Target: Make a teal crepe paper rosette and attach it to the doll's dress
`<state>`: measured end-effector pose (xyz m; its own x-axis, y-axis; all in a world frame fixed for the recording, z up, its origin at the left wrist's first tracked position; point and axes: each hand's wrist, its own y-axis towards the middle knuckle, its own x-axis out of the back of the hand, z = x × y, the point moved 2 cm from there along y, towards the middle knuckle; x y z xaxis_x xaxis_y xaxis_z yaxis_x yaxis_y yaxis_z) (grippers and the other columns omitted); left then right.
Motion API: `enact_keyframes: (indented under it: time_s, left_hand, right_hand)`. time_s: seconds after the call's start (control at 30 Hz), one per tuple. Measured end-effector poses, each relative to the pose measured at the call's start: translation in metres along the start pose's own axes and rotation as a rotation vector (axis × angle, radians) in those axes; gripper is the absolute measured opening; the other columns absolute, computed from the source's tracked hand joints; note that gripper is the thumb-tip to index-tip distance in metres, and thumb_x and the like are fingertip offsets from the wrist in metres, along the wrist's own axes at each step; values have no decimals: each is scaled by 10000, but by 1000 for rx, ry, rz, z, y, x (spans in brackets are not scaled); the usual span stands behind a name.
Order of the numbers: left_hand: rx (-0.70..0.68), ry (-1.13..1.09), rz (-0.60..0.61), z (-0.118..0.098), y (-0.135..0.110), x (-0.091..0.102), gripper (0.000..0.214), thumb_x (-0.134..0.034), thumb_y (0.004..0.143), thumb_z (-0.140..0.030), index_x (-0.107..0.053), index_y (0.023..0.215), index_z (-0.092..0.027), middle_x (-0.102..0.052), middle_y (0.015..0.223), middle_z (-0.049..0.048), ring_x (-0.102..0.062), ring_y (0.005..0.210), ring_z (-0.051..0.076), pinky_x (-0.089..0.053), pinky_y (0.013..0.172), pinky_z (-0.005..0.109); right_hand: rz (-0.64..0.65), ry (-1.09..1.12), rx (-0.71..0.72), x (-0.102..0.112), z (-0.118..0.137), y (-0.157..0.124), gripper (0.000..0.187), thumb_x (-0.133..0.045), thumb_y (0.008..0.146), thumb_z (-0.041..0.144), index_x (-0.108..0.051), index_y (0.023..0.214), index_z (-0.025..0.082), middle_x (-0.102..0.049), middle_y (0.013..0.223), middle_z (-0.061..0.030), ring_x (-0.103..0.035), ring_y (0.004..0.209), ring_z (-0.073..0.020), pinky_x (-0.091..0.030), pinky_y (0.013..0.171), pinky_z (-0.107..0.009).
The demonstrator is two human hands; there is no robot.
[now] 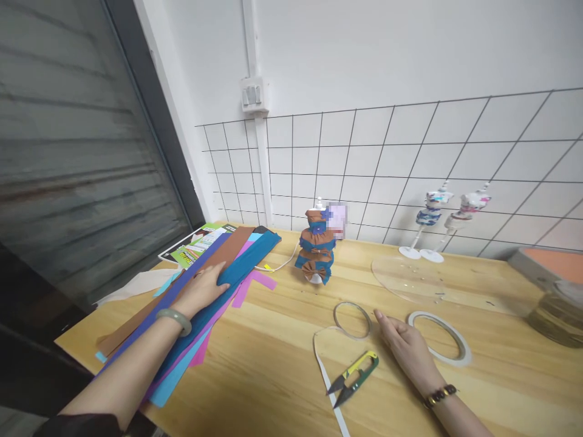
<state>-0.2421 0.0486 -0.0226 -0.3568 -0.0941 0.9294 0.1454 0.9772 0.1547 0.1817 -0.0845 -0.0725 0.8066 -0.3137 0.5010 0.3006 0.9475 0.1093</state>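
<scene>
My left hand [203, 290] lies flat, fingers stretched out, on a stack of long crepe paper strips [248, 255] in brown, dark blue, teal and pink at the table's left. My right hand [405, 346] rests palm down on the wooden table [273, 364], fingers together and extended, holding nothing. It sits between a clear tape ring [351, 319] and a larger white tape ring [441, 337]. Small yellow-green thread snips [353, 377] lie just left of my right wrist, beside a white strip [325, 376]. A little mannequin in a brown and blue paper dress [316, 249] stands at the back centre.
Two more small dressed mannequins on white stands [430, 224] stand against the wire grid on the wall. A clear round disc [410, 276] lies in front of them. Printed sheets [195, 246] lie under the paper strips. A grey tray [551, 267] and a glass vessel [558, 315] sit at the right edge.
</scene>
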Motion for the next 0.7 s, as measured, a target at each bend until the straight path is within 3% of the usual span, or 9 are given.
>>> enact_keyframes:
  time_s: [0.27,0.37,0.47,0.6,0.7]
  left_hand:
    - [-70,-339,-96,-61,0,-8,528,-620,648,-359,-541,1141,-188,-535,1226,98,-432,1178,292,-263,1023,421]
    - [-48,-548,-124,-86,2,-20,473,-655,621,-350,-547,1056,-199,-612,1058,93,-540,1032,270,-365,936,416]
    - [-6,-810,-149,-121,0,-33,365,-597,689,-394,-476,962,-184,-624,832,55,-616,763,203,-470,728,361]
    - [-8,-1124,-173,-180,-12,-48,263,-614,702,-359,-431,794,-192,-616,860,43,-603,826,150,-454,747,281]
    - [-26,-1311,-84,-219,-20,-61,276,-675,653,-325,-447,688,-174,-626,901,60,-600,839,144,-454,728,248]
  right_hand:
    - [0,13,9,1,4,-1,443,-382,788,550,-199,530,239,-181,518,54,-222,477,-106,-243,450,-247]
    - [0,21,9,1,6,0,446,-384,788,552,-210,523,238,-181,510,58,-204,467,-100,-222,430,-243]
    - [-6,35,9,1,7,0,457,-385,785,560,-198,519,238,-175,508,61,-194,463,-96,-220,426,-239]
    - [-2,48,10,1,5,0,462,-382,786,566,-205,516,236,-173,504,64,-197,459,-94,-216,429,-235]
    - [5,57,16,1,4,0,465,-382,790,560,-233,495,233,-184,488,65,-208,452,-93,-212,424,-233]
